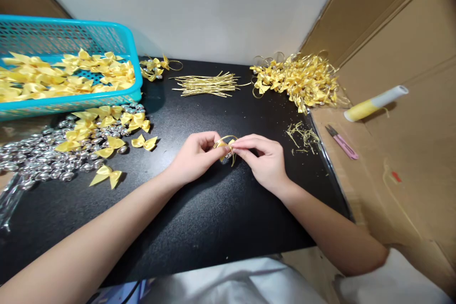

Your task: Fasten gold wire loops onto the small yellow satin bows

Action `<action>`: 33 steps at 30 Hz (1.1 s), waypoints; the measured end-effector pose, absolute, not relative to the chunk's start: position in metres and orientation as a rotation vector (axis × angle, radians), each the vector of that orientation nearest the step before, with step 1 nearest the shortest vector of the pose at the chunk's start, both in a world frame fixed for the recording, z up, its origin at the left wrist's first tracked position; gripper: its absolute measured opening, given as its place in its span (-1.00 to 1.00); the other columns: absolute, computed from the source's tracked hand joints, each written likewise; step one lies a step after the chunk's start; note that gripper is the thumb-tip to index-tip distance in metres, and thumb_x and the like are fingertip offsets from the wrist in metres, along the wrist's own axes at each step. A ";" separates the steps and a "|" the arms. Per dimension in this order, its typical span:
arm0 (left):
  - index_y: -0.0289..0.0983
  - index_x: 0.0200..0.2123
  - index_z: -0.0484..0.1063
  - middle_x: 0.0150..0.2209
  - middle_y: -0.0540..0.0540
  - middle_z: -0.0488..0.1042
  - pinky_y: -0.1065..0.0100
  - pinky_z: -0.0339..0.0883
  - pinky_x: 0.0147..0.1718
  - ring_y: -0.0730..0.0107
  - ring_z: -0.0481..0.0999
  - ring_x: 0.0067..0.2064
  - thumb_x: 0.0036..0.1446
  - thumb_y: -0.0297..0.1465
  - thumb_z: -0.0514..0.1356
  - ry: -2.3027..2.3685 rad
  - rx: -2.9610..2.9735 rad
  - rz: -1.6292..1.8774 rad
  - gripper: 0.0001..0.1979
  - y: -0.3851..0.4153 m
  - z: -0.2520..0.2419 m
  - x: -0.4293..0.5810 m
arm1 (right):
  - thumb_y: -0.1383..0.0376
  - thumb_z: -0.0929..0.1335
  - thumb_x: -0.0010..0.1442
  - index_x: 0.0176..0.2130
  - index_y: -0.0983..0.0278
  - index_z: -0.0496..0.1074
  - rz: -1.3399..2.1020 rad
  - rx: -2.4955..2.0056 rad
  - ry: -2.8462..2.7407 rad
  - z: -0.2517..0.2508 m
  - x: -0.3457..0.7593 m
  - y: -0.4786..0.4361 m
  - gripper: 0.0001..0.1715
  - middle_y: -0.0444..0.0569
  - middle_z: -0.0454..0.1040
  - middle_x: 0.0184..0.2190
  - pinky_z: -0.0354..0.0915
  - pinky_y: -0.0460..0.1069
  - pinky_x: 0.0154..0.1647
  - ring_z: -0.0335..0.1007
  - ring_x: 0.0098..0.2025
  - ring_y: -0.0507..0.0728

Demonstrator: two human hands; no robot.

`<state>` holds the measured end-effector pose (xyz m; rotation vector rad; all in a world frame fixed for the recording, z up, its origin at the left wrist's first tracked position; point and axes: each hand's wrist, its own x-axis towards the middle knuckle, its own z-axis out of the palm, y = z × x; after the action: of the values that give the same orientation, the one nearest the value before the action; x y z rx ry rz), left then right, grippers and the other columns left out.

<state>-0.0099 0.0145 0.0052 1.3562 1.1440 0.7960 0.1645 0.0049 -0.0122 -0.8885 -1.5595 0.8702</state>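
Over the middle of the black table, my left hand (201,154) pinches a yellow ribbon bow (223,147) between thumb and fingers. A loop of gold cord (231,137) curves up from the bow. The fingertips of my right hand (261,156) are closed on the cord, touching my left thumb. Something silvery shows just under the bow, partly hidden by the fingers. Behind my hands lies a bundle of cut gold cords (208,84). A single yellow bow (144,142) rests left of my left hand.
At left, a turquoise basket (137,52) holds yellow bows, with silver bells (53,152) and more bows before it. Finished-looking bows with loops form a pile (299,80) at back right. Cord scraps (302,137), pink snips (342,142) and a tube (375,103) lie right.
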 end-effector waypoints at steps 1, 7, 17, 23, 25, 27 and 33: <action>-0.30 -0.57 0.29 -0.59 0.07 0.34 0.48 0.09 -0.52 0.56 0.24 -0.55 0.01 -0.31 0.25 1.152 1.355 0.793 -0.75 0.015 0.005 -0.010 | 0.42 0.44 0.14 -0.37 0.17 0.60 0.841 -0.872 -1.562 -0.010 0.166 0.004 -0.85 -0.12 0.62 -0.37 0.49 -0.01 -0.21 0.55 -0.30 0.04; -0.30 -0.58 0.29 -0.58 0.04 0.39 0.48 0.11 -0.51 0.54 0.28 -0.55 0.00 -0.29 0.24 1.181 1.339 0.783 -0.74 0.017 0.005 -0.009 | 0.37 0.45 0.15 -0.34 0.15 0.57 0.807 -0.882 -1.501 0.003 0.177 0.002 -0.90 -0.12 0.61 -0.35 0.50 0.03 -0.20 0.55 -0.28 0.06; -0.30 -0.55 0.34 -0.45 -0.03 0.48 0.42 0.23 -0.38 0.45 0.42 -0.39 0.03 -0.29 0.26 1.102 1.347 0.734 -0.76 0.021 0.003 -0.013 | 0.36 0.46 0.15 -0.32 0.13 0.54 0.938 -0.791 -1.298 0.017 0.186 0.001 -0.90 -0.17 0.56 -0.37 0.53 -0.01 -0.27 0.53 -0.34 0.02; -0.30 -0.55 0.36 -0.21 -0.14 0.58 0.40 0.30 -0.25 0.40 0.50 -0.24 0.05 -0.32 0.26 1.060 1.319 0.781 -0.78 0.022 0.005 -0.013 | 0.37 0.46 0.15 -0.32 0.15 0.54 1.053 -0.776 -1.328 0.020 0.185 -0.007 -0.91 -0.16 0.56 -0.35 0.56 -0.01 -0.27 0.55 -0.37 0.01; -0.30 -0.55 0.35 -0.28 -0.10 0.57 0.45 0.25 -0.35 0.46 0.46 -0.33 0.03 -0.32 0.26 1.095 1.289 0.780 -0.78 0.023 0.007 -0.013 | 0.38 0.46 0.15 -0.32 0.16 0.55 1.085 -0.758 -1.351 0.023 0.186 -0.007 -0.90 -0.15 0.56 -0.37 0.56 -0.01 -0.29 0.56 -0.38 0.01; -0.29 -0.57 0.33 -0.42 -0.02 0.51 0.48 0.16 -0.47 0.53 0.36 -0.46 0.02 -0.32 0.26 1.131 1.253 0.777 -0.76 0.023 0.009 -0.012 | 0.38 0.46 0.15 -0.32 0.15 0.56 1.117 -0.727 -1.363 0.025 0.187 -0.008 -0.90 -0.16 0.56 -0.38 0.56 -0.02 -0.31 0.56 -0.39 0.01; -0.28 -0.54 0.29 -0.62 0.10 0.23 0.48 -0.08 -0.59 0.59 0.10 -0.58 0.01 -0.28 0.27 1.153 1.186 0.773 -0.75 0.025 0.008 -0.015 | 0.46 0.46 0.13 -0.28 0.15 0.58 1.292 -0.588 -1.414 0.030 0.194 -0.008 -0.80 -0.15 0.56 -0.39 0.56 -0.05 -0.36 0.57 -0.39 0.01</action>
<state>-0.0147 0.0251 0.0082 1.1862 1.1533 0.7734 0.1945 -0.0079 0.0296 -0.5883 -1.4142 1.2921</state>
